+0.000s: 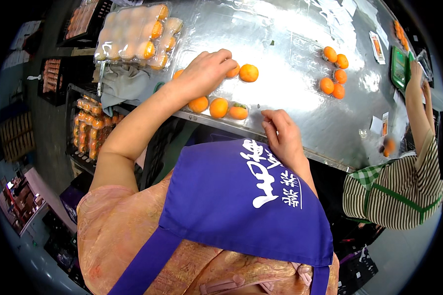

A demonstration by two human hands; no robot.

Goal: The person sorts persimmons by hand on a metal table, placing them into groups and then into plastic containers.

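My left hand reaches over a clear plastic tray near the table's front edge, its fingers bent down onto a mandarin. Just right of it sits another mandarin. Along the tray's near side lie three more: one mandarin, a middle mandarin, and one showing some green. Part of a further fruit peeks out behind my left wrist. My right hand is at the metal table's edge, fingers loosely bent and apart, with nothing visible in it.
Filled clear fruit boxes are stacked at the table's far left, above a grey cloth. Black crates of packed fruit stand left. Several mandarins lie to the right. A co-worker in a striped shirt handles a green tray.
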